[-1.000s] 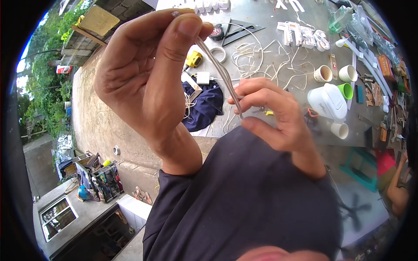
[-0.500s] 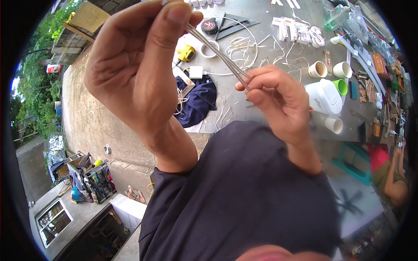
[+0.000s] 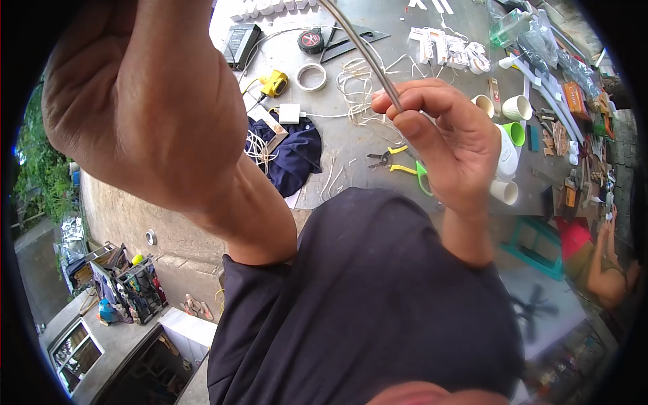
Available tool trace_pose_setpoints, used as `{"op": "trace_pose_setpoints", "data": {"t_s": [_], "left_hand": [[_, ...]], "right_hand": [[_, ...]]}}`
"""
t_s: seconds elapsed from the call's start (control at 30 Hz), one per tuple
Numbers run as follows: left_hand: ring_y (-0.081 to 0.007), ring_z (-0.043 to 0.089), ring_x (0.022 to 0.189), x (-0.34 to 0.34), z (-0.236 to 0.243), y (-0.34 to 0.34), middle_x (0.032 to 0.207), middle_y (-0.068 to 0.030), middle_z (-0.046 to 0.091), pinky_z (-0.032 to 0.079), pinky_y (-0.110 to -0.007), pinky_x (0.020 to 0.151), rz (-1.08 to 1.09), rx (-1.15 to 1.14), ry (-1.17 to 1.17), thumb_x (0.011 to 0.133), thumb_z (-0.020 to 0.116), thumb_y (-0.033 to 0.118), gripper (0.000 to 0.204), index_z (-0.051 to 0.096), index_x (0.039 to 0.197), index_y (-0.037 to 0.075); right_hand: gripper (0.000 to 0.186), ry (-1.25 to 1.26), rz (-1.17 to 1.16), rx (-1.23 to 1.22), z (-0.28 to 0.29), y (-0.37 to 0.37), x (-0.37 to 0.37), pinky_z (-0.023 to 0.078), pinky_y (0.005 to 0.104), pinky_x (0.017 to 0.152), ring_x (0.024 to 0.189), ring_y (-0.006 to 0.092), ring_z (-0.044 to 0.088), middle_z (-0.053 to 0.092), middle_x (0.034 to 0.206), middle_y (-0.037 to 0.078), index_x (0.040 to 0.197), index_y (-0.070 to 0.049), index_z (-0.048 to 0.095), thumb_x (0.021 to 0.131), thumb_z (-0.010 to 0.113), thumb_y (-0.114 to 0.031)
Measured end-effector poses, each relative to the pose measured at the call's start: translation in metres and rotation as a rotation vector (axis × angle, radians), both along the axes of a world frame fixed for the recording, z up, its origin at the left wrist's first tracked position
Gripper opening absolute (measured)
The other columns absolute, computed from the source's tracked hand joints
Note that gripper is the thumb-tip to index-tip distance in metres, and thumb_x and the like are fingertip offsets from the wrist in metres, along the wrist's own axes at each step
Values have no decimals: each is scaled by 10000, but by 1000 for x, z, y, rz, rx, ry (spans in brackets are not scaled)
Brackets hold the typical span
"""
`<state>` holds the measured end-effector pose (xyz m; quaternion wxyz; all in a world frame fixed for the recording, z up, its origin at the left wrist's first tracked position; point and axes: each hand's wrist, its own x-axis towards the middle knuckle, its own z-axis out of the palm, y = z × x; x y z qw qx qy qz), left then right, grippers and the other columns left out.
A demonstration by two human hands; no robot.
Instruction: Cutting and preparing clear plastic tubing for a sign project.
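My left hand point(image 3: 145, 94) is raised close to the camera at the upper left, its fingers cut off by the top edge. A thin grey cable point(image 3: 364, 54) runs from there down to my right hand point(image 3: 449, 145), which pinches its lower end between thumb and forefinger. The cable is stretched taut between both hands. Below them lies a grey worktable point(image 3: 351, 145) with yellow-handled pliers point(image 3: 395, 162), loose white wire offcuts point(image 3: 351, 81) and a dark blue cloth point(image 3: 293, 152).
On the table are a roll of white tape point(image 3: 312, 76), a yellow tool point(image 3: 273, 84), a white adapter point(image 3: 290, 113), white letter shapes point(image 3: 449, 50) and several cups point(image 3: 516, 108). Another person in red point(image 3: 597, 260) sits at the right. A tool crate point(image 3: 131, 290) stands lower left.
My left hand has risen and come closer to the camera, filling the upper left. The right hand moved slightly up and right, still pinching the cable.
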<state>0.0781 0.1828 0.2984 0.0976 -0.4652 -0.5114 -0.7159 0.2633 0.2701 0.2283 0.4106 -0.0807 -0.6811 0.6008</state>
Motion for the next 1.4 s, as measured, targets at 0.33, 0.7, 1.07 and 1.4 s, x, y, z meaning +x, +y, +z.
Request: {"op": "trace_pose_setpoints", "data": {"t_s": [0.33,0.7,1.07,1.4], "left_hand": [[-180,645,656,13,4,15,740,-144,688,508,-274,658,-13,7,-13,865,690,114,149,686,874,-35],[-157,606,638,28,22,23,712,-115,672,470,-267,649,46,29,11,876,677,152,166,685,853,-12],[-149,597,590,31,22,23,660,-116,667,460,-264,615,339,40,102,860,692,153,173,677,814,-14],[-158,620,599,27,24,14,660,-128,676,469,-266,617,229,-12,8,865,700,164,187,676,843,-20]], "right_hand": [[121,-37,-102,-98,-14,-3,8,535,231,745,824,117,685,733,888,80,974,-5,713,855,710,-30],[102,-5,-61,-230,-15,-5,8,544,230,769,846,111,678,729,910,102,961,20,697,861,698,1],[68,-47,16,-377,-7,-8,8,536,219,779,877,128,679,717,915,138,935,39,646,872,672,34],[80,-49,38,-371,-7,-8,5,535,222,781,881,127,680,713,903,138,924,29,602,876,664,42]]}}
